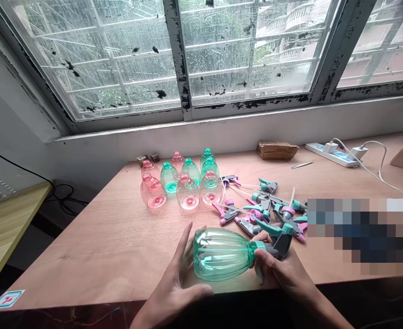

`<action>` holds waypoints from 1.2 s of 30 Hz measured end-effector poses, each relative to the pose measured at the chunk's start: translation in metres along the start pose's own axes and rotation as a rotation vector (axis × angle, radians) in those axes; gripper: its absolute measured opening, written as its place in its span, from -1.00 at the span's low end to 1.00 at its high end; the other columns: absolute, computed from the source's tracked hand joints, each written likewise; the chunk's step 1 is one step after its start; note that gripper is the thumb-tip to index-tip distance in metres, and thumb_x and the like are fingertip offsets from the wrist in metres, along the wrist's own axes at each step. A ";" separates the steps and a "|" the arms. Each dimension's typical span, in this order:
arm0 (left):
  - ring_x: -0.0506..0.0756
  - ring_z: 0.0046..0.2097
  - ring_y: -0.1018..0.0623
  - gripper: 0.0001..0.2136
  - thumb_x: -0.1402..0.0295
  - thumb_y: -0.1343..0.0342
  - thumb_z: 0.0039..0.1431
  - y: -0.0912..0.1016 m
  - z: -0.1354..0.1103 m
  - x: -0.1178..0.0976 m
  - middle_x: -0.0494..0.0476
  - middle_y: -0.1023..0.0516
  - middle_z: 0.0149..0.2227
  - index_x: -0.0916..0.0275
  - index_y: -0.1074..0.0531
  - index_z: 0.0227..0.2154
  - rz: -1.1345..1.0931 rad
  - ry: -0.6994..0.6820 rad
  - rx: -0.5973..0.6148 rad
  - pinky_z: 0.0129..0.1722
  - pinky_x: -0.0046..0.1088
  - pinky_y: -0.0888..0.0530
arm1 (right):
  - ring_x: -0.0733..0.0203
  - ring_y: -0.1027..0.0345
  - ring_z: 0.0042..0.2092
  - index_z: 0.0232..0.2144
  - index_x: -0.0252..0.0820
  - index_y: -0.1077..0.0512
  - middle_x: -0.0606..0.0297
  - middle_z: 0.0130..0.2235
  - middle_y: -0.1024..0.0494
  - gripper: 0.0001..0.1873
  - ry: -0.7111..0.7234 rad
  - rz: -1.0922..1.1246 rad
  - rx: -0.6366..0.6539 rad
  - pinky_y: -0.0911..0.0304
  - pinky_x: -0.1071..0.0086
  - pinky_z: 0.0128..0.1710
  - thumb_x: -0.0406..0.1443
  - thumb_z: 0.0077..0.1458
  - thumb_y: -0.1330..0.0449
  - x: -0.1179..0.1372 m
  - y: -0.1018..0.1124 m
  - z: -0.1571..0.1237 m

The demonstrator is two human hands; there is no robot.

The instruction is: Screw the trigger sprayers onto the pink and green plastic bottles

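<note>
A green transparent spray bottle (222, 254) lies sideways above the table's front edge, its base to the left. Its grey and teal trigger head (282, 240) sits on the neck at the right. My right hand (283, 267) is closed around the neck and collar, with the thumb in front. My left hand (180, 274) is open beside the base, thumb and fingers spread; whether its fingers touch the bottle I cannot tell. Behind the bottle lies a pile of loose trigger sprayers (263, 208), pink-grey and teal-grey, with thin white tubes.
Several pink bottles (153, 192) and green bottles (169, 178) without spray heads stand upright at the back left of the wooden table (94, 246). Farther right are a brown wrapped package (277, 150), a power strip (335, 155) with white cables, and a blurred-out patch.
</note>
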State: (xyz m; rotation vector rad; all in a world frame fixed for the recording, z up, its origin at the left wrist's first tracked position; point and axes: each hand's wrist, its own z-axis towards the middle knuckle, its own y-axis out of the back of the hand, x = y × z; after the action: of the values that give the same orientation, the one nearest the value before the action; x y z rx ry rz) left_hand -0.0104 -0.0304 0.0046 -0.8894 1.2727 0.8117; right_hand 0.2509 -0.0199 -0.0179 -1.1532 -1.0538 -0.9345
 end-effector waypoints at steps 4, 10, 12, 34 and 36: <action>0.29 0.40 -0.09 -0.16 0.35 -0.34 0.09 -0.001 0.001 -0.003 0.11 -0.04 0.42 -0.12 0.00 0.34 -0.014 0.023 -0.018 0.34 -0.14 -0.16 | 0.31 -0.35 -0.59 -0.31 -0.22 -0.41 0.32 -0.53 -0.56 -0.67 -0.005 -0.007 -0.009 -0.29 0.47 -0.59 -0.09 0.07 -0.35 -0.002 0.001 -0.001; 0.24 0.39 -0.13 -0.09 0.41 -0.30 0.13 0.000 0.000 0.001 0.05 -0.01 0.43 -0.25 0.18 0.35 0.042 0.045 -0.008 0.37 -0.09 -0.07 | 0.31 -0.34 -0.61 -0.31 -0.21 -0.41 0.32 -0.54 -0.56 -0.68 -0.001 0.000 -0.015 -0.27 0.48 -0.61 -0.09 0.08 -0.34 -0.001 0.001 -0.001; 0.28 0.41 -0.07 0.00 0.36 -0.38 0.04 0.001 0.000 0.001 0.08 0.01 0.44 -0.18 0.21 0.36 0.015 0.056 -0.017 0.38 -0.06 -0.02 | 0.32 -0.33 -0.62 -0.33 -0.21 -0.41 0.33 -0.54 -0.55 -0.69 0.012 0.003 -0.002 -0.26 0.49 -0.62 -0.10 0.10 -0.33 0.000 0.000 -0.001; 0.38 0.32 -0.26 -0.08 0.31 -0.47 -0.12 -0.005 0.002 -0.008 0.28 -0.29 0.30 0.07 -0.11 0.31 0.019 0.098 -0.050 0.30 0.02 -0.21 | 0.38 0.05 -0.65 -0.34 -0.16 -0.38 0.52 -0.68 -0.18 -0.41 -0.042 0.006 -0.019 0.20 0.45 -0.64 0.22 -0.06 -0.27 -0.002 -0.005 -0.008; 0.37 0.32 -0.26 -0.05 0.37 -0.49 -0.16 -0.009 0.002 -0.007 0.27 -0.25 0.32 0.03 -0.12 0.29 0.109 0.068 -0.065 0.29 -0.02 -0.24 | 0.40 0.13 -0.66 -0.39 -0.17 -0.37 0.56 -0.69 -0.10 -0.48 -0.075 0.025 -0.069 0.26 0.45 -0.64 0.17 0.03 -0.24 -0.001 -0.007 -0.005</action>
State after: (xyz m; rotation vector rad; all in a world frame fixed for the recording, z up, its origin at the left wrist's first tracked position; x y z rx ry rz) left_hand -0.0022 -0.0328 0.0132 -0.9121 1.3696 0.9195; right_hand 0.2452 -0.0261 -0.0176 -1.2647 -1.0721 -0.9197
